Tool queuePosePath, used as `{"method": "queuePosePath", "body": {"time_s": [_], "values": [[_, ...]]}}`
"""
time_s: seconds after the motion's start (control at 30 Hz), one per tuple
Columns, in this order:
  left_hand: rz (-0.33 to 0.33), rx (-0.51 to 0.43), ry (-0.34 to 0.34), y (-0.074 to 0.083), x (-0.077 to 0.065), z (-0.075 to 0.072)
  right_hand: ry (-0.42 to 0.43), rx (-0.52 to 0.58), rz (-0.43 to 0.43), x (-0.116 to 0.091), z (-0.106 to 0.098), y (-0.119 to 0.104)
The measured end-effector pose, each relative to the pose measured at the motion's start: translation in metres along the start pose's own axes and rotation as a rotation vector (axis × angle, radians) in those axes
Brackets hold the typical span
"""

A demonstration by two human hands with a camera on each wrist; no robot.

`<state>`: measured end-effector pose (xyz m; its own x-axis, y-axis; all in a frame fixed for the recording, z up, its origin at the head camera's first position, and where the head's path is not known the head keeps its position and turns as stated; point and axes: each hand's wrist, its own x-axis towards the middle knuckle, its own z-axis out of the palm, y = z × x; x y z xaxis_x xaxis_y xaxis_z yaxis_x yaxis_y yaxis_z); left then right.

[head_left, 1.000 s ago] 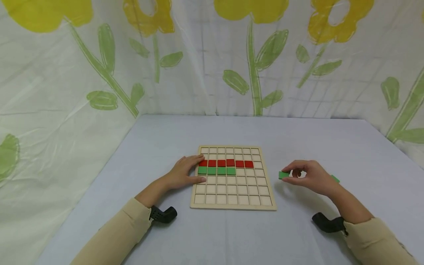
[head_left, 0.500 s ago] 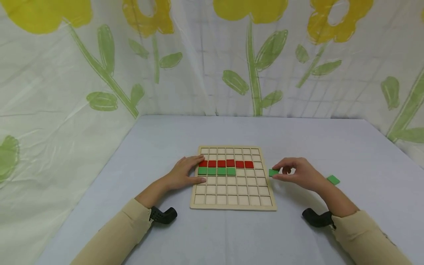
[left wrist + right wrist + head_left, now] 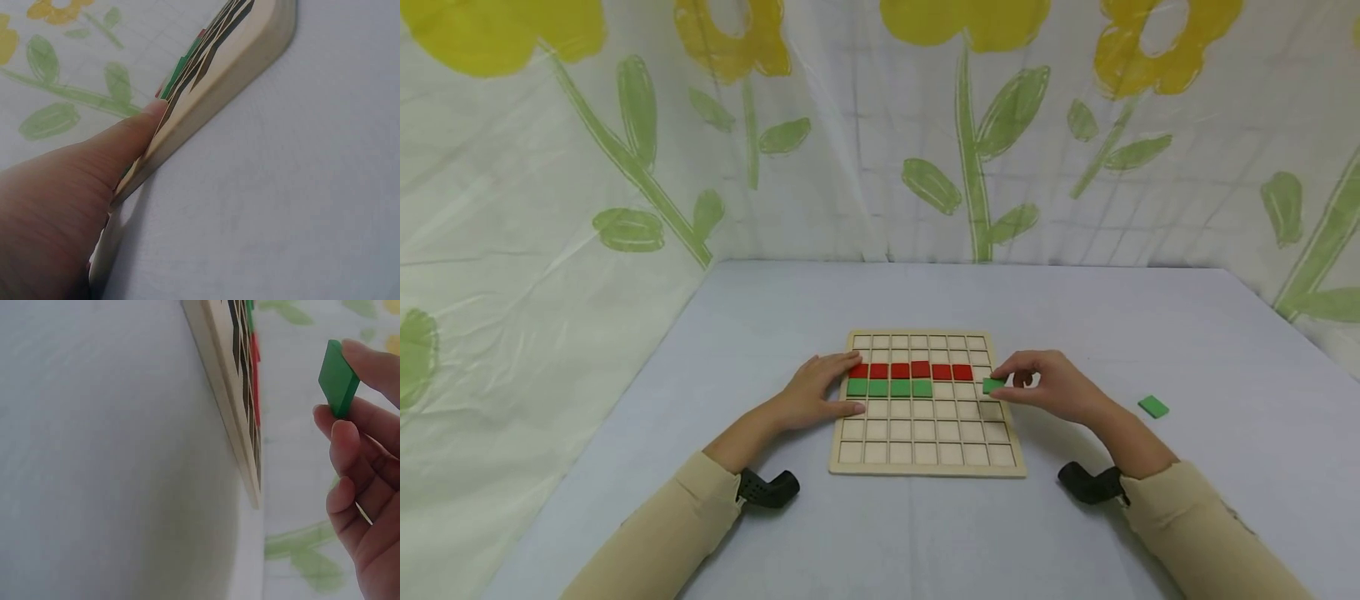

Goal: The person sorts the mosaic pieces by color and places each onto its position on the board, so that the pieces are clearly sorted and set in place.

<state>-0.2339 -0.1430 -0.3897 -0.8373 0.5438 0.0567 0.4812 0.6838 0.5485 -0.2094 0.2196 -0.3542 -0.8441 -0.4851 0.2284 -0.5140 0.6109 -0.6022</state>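
Observation:
A square wooden grid board (image 3: 927, 471) lies on the table, holding a row of red tiles (image 3: 942, 372) with a row of green tiles (image 3: 899, 388) just below it. One red tile (image 3: 921, 368) sits askew in its row. My left hand (image 3: 811, 396) rests on the board's left edge, thumb and fingers spread; in the left wrist view the thumb (image 3: 134, 131) lies over the rim. Between thumb and fingertips, my right hand (image 3: 1056, 385) pinches a green tile (image 3: 337, 380) above the board's right columns. The other fingers of that hand are curled.
One loose green tile (image 3: 1153, 407) lies on the table (image 3: 1150, 333) to the right of the board, beyond the right wrist. A flower-printed cloth (image 3: 850, 167) hangs behind the table. Black wrist devices (image 3: 769, 488) sit at both cuffs.
My right hand has moved left with the pinched green tile, from beside the board to over its right edge. The loose green tile behind the wrist is now fully visible. My left hand stays put.

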Motion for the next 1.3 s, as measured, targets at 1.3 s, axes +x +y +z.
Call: {"method": "queuePosePath", "body": {"time_s": [1.3], "values": [[0.002,-0.001,0.006,-0.001,0.000,0.000,-0.102,0.088,-0.006,0.049,0.030,-0.022]]}}
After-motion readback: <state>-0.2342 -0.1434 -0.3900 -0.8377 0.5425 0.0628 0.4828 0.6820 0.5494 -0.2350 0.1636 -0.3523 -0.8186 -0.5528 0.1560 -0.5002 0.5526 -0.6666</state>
